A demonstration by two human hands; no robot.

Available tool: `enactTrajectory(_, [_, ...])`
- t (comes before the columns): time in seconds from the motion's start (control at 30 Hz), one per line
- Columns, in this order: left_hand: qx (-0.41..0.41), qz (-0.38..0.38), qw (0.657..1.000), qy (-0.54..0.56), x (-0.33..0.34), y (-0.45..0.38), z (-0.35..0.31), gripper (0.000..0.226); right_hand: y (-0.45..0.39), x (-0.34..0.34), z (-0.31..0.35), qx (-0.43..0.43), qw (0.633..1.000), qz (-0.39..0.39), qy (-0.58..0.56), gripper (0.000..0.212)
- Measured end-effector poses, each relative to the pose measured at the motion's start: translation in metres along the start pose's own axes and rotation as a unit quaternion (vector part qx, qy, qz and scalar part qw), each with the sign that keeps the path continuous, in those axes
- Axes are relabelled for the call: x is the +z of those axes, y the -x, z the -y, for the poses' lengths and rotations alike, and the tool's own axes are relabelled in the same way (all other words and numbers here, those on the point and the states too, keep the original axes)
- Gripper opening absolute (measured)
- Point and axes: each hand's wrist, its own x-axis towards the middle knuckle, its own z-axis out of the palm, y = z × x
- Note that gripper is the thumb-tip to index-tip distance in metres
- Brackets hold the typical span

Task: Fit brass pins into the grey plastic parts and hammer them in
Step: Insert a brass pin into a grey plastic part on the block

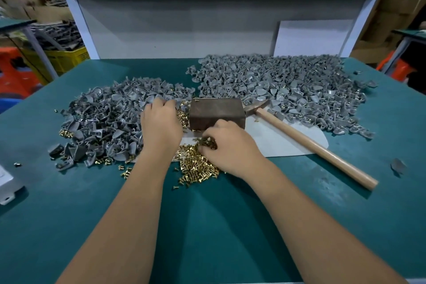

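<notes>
My right hand (pixel 227 145) pinches brass pins (pixel 196 166) with curled fingers beside the metal block (pixel 215 114), while my left hand (pixel 160 124) grips grey plastic parts (pixel 103 120).

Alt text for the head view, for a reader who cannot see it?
A person's right hand gathers brass pins while the left hand reaches into grey plastic parts on a green table; a hammer lies beside a dark block.
</notes>
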Motion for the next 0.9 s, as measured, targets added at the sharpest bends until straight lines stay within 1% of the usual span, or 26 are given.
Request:
enactTrajectory(0.07, [0.005,-0.025,0.997,0.067,-0.003,0.001,-0.006,0.038,0.0,0.003,0.003,-0.009,1.0,0.015,0.012,0.034])
enactTrajectory(0.17, [0.017,-0.051,0.986,0.155,-0.004,0.005,-0.019,0.038,-0.001,0.001,0.001,-0.011,1.0,0.005,-0.023,0.024])
enactTrajectory(0.27, [0.009,-0.044,0.972,0.231,-0.004,0.007,-0.037,0.037,-0.002,-0.002,-0.001,-0.011,0.999,0.005,-0.036,0.019])
enactTrajectory(0.37, [0.006,-0.04,0.962,0.271,-0.002,0.005,-0.048,0.036,-0.003,-0.002,-0.001,-0.019,0.999,0.0,-0.034,0.017])
enactTrajectory(0.43, [-0.009,-0.052,0.955,0.293,-0.001,0.006,-0.048,0.034,-0.003,-0.002,-0.001,-0.023,0.999,0.002,-0.023,0.019])
enactTrajectory(0.57, [-0.004,-0.08,0.949,0.306,-0.001,0.012,-0.04,0.03,-0.002,-0.006,-0.001,-0.02,1.0,0.01,-0.019,0.021])
enactTrajectory(0.67, [-0.017,-0.086,0.942,0.325,-0.004,0.011,-0.03,0.031,-0.001,-0.008,0.001,-0.021,0.999,0.018,-0.023,0.016])
enactTrajectory(0.77, [-0.06,-0.076,0.927,0.361,-0.003,0.011,-0.028,0.034,-0.001,-0.01,0.001,-0.016,0.999,0.031,-0.037,0.012])
enactTrajectory(0.9, [-0.067,-0.042,0.917,0.391,0.002,0.015,-0.035,0.029,-0.001,-0.008,0.0,-0.032,0.999,0.025,-0.034,0.011])
